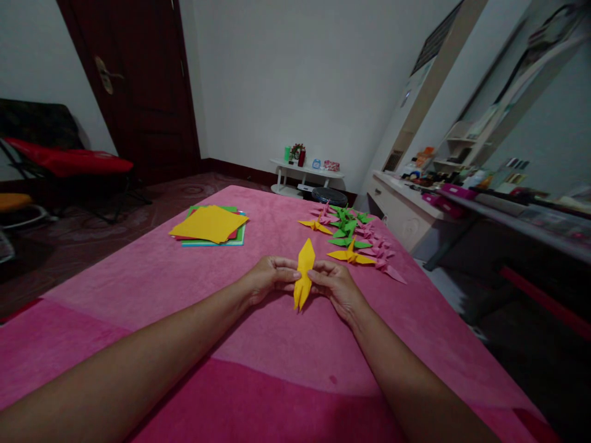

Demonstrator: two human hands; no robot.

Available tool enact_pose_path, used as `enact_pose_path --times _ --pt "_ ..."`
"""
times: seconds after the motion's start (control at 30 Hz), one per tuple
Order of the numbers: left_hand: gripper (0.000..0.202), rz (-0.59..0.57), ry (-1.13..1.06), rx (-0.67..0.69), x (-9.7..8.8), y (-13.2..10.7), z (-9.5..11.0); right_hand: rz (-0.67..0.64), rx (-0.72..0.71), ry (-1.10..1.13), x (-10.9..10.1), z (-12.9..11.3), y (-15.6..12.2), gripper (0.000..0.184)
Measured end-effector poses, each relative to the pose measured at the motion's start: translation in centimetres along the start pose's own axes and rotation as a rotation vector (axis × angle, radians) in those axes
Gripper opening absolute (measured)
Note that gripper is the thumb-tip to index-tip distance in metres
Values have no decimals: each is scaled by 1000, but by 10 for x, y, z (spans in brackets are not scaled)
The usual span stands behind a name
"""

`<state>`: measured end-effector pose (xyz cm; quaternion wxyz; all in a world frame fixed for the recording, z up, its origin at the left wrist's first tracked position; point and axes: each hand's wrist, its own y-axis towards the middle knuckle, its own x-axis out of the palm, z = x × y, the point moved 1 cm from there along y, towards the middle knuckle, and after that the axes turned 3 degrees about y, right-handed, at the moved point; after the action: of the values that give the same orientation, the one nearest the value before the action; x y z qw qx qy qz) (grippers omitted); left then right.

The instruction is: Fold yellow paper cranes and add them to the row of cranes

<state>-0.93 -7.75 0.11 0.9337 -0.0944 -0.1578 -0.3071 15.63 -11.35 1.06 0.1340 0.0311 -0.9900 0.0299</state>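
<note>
The yellow folded paper (303, 271) stands upright between the left hand (266, 280) and the right hand (340, 288), its long pointed flap toward the far side and its two narrow points toward the person. The left hand pinches its left edge, thumb on the near face and fingers behind; the right hand does the same at the right edge, so both are closed on the paper and the fingertips of the two come near each other across it. Hands and paper are over the pink cloth (194, 289); whether the paper's lower points touch the cloth is hard to tell. Beyond the right hand sit folded cranes: a near yellow crane (351, 255), a farther yellow crane (316, 226), green cranes (344, 229) and pink cranes (384, 266). Beyond the left hand, well apart from it, lies a stack of coloured sheets (210, 223), yellow uppermost.
</note>
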Motion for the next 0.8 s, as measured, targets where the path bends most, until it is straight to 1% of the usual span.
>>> enact_pose_path --times 0.07,0.13,0.27,0.37,0.53,0.63,0.8 --pt "33 5 15 9 1 -1 0 32 -39 -13 0 1 1 29" --pt "33 48 48 30 4 -1 0 52 -67 -25 1 3 2 30" --pt "30 152 118 59 10 -3 1 53 -80 -54 2 4 3 30" --pt "31 178 125 67 11 -3 2 55 -83 -65 2 5 3 28" --pt "32 166 114 80 10 -3 2 9 -74 -68 0 6 3 20" --pt "30 141 91 93 8 -2 0 0 -66 -71 0 5 2 21" --pt "27 91 57 99 5 0 -3 18 -138 -146 1 3 2 14"
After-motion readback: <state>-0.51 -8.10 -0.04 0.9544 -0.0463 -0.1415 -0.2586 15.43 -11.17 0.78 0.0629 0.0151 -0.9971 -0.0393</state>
